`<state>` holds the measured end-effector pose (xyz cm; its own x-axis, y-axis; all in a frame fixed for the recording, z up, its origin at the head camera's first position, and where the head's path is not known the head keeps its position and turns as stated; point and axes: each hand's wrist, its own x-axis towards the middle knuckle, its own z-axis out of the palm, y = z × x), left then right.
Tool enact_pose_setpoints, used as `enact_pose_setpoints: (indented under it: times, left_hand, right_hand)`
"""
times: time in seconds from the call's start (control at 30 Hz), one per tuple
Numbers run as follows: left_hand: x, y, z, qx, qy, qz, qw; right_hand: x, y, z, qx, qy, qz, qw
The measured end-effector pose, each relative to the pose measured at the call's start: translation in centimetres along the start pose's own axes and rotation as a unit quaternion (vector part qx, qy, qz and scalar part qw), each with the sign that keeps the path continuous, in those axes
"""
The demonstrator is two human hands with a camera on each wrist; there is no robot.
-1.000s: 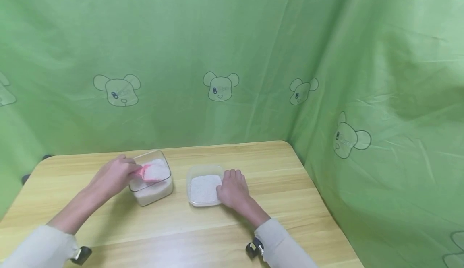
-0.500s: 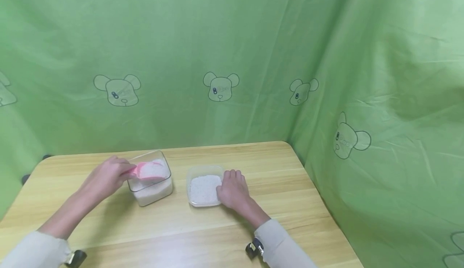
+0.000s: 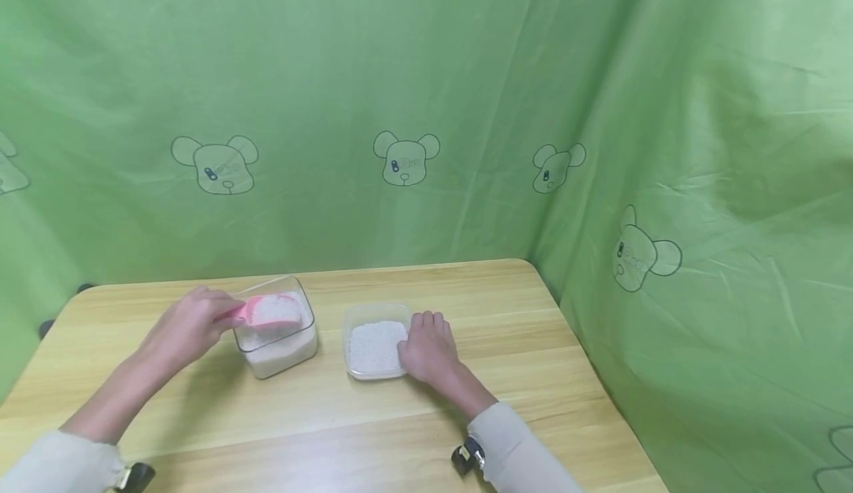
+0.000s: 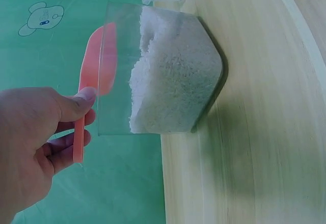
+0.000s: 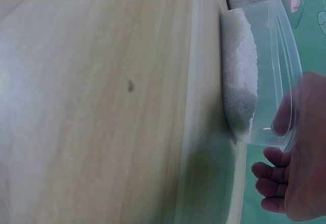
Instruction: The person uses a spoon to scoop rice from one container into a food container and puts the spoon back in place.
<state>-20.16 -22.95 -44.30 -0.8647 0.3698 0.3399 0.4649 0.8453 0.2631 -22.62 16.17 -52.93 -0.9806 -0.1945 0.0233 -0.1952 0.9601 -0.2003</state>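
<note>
My left hand (image 3: pixel 186 330) pinches the handle of a pink scoop (image 3: pixel 275 311) between thumb and fingers. White rice fills the scoop's bowl, which sits at rim height over a clear square container (image 4: pixel 119 117). That container is more than half full of rice (image 4: pixel 178 71), piled unevenly in the left wrist view. To its right stands a shallower clear plastic tub (image 3: pixel 375 376) with a flatter layer of rice (image 5: pixel 238 71). At the tub's right side my right hand (image 3: pixel 429 349) grips the rim, thumb over the inner side and the other fingers outside.
Both containers stand on a light wooden table (image 3: pixel 320 434), toward its back edge. Green curtains (image 3: pixel 426 71) with bear-head prints hang behind and along the right side. Black devices (image 3: pixel 466 457) are strapped at both wrists.
My left hand has drawn the rice-filled scoop leftward and up, from deeper in the square container to its rim. My right hand and the tub have stayed put.
</note>
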Motion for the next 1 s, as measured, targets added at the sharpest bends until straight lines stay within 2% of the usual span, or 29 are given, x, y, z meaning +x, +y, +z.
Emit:
enact_pose_setpoints:
  times: [0.53,0.8,1.0]
  left_hand:
    - [0.3,1.2,-0.4,-0.021,0.018,-0.006,0.9996]
    - [1.2,2.5,-0.4,-0.011,0.044,0.019,0.9988]
    - [2.0,3.7,-0.4,-0.008,0.045,0.037,0.9983]
  right_hand:
    - [-0.1,0.0,-0.2,0.002,-0.004,0.003,1.0]
    - [0.0,0.0,0.0,0.0,-0.005,0.004,1.0]
    - [0.0,0.1,0.1,-0.001,-0.001,0.0,1.0]
